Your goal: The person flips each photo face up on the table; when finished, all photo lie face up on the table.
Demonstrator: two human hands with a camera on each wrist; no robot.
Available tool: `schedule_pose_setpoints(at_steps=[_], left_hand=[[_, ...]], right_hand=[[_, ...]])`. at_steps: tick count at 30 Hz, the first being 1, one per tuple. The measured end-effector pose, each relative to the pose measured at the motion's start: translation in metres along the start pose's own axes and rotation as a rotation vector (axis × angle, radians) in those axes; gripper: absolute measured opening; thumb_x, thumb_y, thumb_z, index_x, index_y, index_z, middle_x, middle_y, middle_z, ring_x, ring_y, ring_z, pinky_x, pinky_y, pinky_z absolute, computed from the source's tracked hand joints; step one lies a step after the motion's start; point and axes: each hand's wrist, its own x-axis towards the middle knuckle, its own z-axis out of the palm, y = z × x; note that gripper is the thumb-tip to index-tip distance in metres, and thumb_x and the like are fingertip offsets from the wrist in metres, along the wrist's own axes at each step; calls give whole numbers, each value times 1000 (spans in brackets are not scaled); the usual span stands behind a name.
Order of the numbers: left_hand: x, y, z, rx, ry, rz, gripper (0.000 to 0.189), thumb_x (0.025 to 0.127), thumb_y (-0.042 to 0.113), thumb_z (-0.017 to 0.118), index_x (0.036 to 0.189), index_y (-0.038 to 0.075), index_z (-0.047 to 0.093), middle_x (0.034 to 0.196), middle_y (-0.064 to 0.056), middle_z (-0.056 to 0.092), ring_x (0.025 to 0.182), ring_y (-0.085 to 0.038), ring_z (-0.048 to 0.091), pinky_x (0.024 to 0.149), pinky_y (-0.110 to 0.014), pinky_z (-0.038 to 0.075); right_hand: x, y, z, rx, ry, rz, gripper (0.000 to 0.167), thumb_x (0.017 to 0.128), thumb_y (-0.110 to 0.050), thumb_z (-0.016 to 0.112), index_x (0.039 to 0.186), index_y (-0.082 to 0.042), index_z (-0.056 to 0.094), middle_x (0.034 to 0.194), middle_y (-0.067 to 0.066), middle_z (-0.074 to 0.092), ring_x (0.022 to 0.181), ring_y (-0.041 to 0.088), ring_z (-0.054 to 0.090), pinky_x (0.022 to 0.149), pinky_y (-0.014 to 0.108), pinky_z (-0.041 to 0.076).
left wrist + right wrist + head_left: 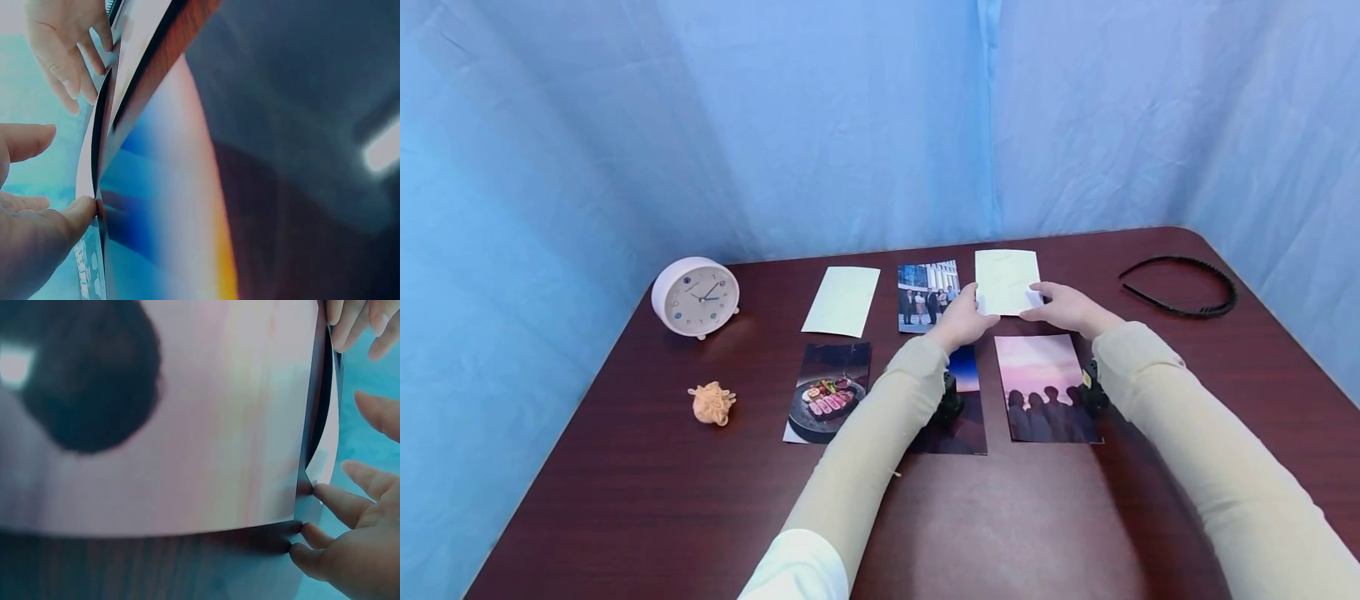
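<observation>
A blank white card (1006, 279) lies at the back of the table, between my two hands. My left hand (961, 321) is at its left side, with fingers spread; in the left wrist view a fingertip (84, 209) touches the edge of the curved card (87, 156). My right hand (1063, 308) reaches the card's right side, fingers fairly straight. The right wrist view shows one fingertip (322, 490) at the card's corner and others touching the tabletop. A photo of people outside a building (925, 307) lies just left of my left hand, and a pink-sky silhouette photo (1045, 375) sits below my right hand.
Another white card (841, 300) lies left of the group photo. In the front row are a steak photo (827, 396) and a blue-and-dark photo (966, 425), partly behind my left sleeve. A clock (696, 297), a peach-coloured tuft (712, 404) and a black headband (1213, 283) flank them.
</observation>
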Motion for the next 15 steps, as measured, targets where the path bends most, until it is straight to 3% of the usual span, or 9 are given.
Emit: schedule_pose_setpoints(at_steps=[8,15], left_hand=[[-1,0,2,-43,-18,-10,62,94,17,59,148,9,29,148,-12,40,133,-21,43,103,-33,42],[-3,-1,2,-76,-39,10,56,93,14,59,144,8,37,144,-14,45,131,-23,45,101,-34,44]], right_hand=[[0,0,-5,-152,14,12,77,88,-26,62,144,12,24,146,34,26,136,49,20,109,60,22],[0,0,-5,-162,36,43,80,83,-27,69,142,11,31,141,26,39,136,48,20,110,59,21]])
